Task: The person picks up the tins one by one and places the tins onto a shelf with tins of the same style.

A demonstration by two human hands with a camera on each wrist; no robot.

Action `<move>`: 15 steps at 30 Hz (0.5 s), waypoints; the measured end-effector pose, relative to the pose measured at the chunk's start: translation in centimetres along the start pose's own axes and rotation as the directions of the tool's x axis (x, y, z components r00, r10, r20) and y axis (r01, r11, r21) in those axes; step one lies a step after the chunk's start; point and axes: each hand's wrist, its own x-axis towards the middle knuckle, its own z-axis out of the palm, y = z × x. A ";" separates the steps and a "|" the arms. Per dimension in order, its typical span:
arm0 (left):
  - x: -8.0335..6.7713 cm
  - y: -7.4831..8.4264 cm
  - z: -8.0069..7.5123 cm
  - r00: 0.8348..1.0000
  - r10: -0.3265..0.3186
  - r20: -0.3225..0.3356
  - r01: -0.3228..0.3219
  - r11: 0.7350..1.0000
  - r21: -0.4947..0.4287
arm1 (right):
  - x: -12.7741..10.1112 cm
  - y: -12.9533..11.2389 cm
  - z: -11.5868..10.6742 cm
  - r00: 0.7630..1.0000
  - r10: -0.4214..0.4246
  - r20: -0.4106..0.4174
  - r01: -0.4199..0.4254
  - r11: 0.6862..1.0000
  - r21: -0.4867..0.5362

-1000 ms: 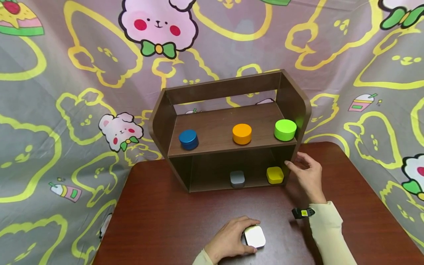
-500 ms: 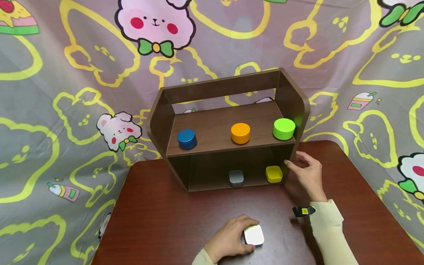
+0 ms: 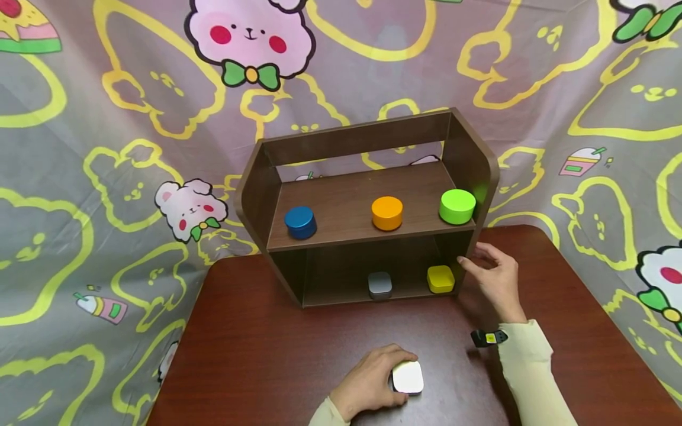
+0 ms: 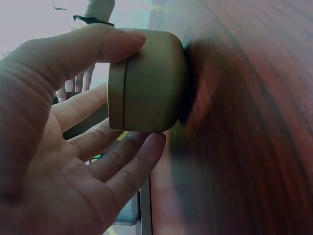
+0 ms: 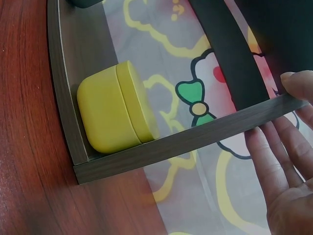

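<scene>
- Left hand (image 3: 373, 381) is gripping the white square tin (image 3: 408, 377), thumb and fingers curled round it, low centre of the head view on the table (image 3: 256, 355); unchanged from a second ago.
- Right hand (image 3: 495, 278) is resting with straight fingers against the shelf (image 3: 469, 160) side, right of centre; unmoved.

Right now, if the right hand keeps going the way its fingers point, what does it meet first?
The right hand points left toward the shelf's right side panel; its fingers already look to be at the panel's front edge. That panel comes first, I judge, before the yellow square tin inside, though contact is hard to confirm.
</scene>
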 end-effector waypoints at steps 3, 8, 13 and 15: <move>0.0 0.0 0.1 1.000 -0.001 -0.002 0.001 1.000 0.003 | 0.0 0.2 0.1 1.000 0.004 -0.011 -0.004 1.000 0.003; 0.1 0.0 0.2 1.000 0.001 -0.003 -0.001 1.000 0.016 | 0.5 2.0 0.2 1.000 0.011 -0.027 -0.011 1.000 -0.022; 0.0 0.0 0.2 1.000 0.010 -0.012 -0.010 1.000 0.030 | 0.8 3.2 0.3 0.999 0.024 -0.029 -0.025 0.999 -0.034; 0.0 0.0 0.2 1.000 0.014 -0.016 -0.014 1.000 0.028 | 0.8 3.3 0.3 0.999 0.023 -0.025 -0.024 0.999 -0.027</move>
